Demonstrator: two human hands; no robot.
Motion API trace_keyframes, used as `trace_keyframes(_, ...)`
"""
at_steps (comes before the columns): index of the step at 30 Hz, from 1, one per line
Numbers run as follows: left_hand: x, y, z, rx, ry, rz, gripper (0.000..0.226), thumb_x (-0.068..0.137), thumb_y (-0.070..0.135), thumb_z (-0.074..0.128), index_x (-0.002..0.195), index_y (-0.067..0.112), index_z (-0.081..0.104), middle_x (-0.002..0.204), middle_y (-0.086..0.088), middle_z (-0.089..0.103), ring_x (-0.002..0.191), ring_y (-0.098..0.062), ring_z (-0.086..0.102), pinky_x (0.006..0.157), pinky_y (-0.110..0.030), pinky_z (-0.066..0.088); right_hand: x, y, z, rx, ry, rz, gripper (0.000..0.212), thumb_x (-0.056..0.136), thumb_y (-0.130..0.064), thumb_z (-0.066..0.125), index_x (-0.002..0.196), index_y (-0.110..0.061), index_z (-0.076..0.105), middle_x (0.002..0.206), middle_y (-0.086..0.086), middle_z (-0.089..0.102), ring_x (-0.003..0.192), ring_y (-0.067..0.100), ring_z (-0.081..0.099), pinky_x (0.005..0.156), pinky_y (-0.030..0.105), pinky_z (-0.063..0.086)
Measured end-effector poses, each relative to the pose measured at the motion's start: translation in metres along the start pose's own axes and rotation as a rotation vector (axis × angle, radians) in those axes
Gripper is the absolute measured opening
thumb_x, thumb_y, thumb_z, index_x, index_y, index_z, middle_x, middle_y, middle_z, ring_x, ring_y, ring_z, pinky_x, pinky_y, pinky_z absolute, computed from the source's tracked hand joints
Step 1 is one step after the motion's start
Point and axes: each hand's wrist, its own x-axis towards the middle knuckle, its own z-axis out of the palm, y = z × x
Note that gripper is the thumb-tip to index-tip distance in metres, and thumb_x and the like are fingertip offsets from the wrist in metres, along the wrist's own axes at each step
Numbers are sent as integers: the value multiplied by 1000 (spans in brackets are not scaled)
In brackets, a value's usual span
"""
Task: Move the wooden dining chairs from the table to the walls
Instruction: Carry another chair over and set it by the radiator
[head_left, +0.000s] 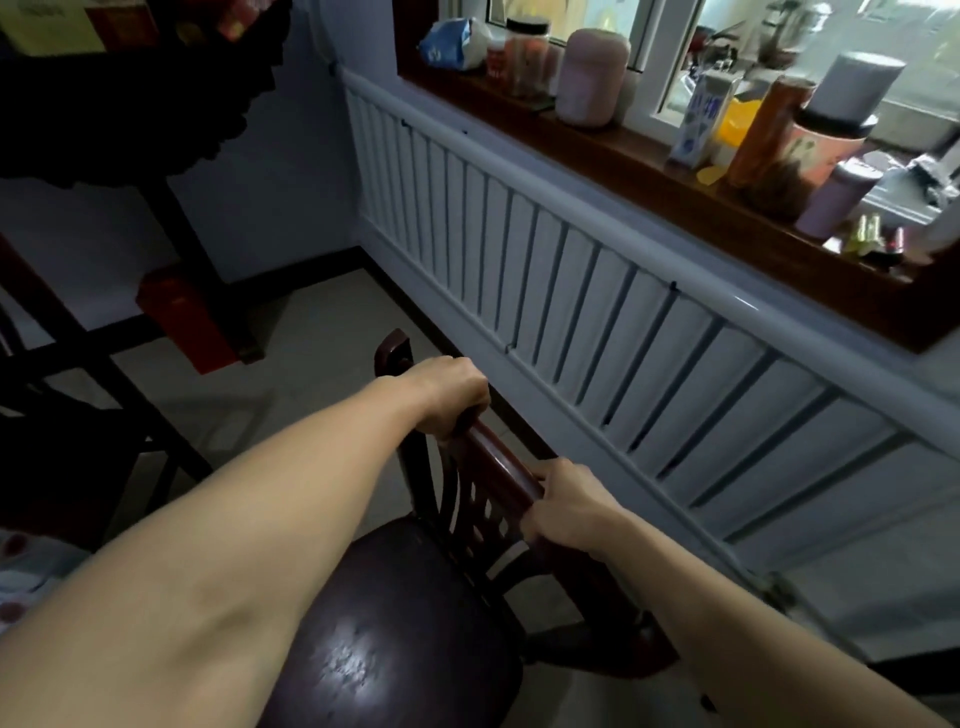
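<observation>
Head view: both hands, left (451, 396) and right (570, 512), grip the chair (415, 623) top rail, just beside the radiator (597, 312).

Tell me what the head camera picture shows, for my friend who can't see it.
Both hands grip the top rail of a dark wooden chair, the left hand farther along it than the right hand. The chair's back faces a white slatted radiator under a windowsill crowded with jars and bottles.

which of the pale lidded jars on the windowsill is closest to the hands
The small pale jar at the right end of the windowsill, below the tall grey-capped jar. The rounded pink jar stands farther left, deeper along the sill.
</observation>
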Motion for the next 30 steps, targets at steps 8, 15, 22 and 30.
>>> trace_keyframes(8, 60, 20, -48, -53, 20, 6, 22, 68, 7, 78, 86, 16, 68, 85, 2, 53, 92, -24, 62, 65, -30, 45, 19, 32, -73, -5, 43, 2, 48, 59, -12, 69, 105, -25, 69, 97, 7, 71, 89, 24, 67, 81, 40, 59)
trace_keyframes(15, 143, 39, -72, -15, 24, -2, 19, 79, 7, 66, 96, 14, 67, 98, -6, 63, 89, -23, 59, 63, -31, 40, 60, 75, -137, 24, 24, 19, 47, 65, -6, 64, 107, -27, 67, 93, 6, 71, 87, 22, 68, 81, 36, 59)
trace_keyframes(22, 233, 48, -75, 64, 140, 27, 17, 86, 13, 63, 102, 16, 65, 99, -3, 66, 94, -22, 64, 65, -32, 46, 114, 121, -195, 84, 9, 38, 41, 71, 1, 61, 108, -17, 66, 95, 11, 71, 88, 25, 68, 80, 35, 58)
trace_keyframes(30, 299, 58, -78, 141, 100, 15, 23, 86, 16, 65, 109, 15, 63, 103, -5, 64, 94, -24, 65, 69, -33, 50, 159, 156, -227, 95, -19, 58, 36, 77, 3, 59, 108, -14, 66, 100, 13, 71, 93, 27, 67, 88, 39, 56)
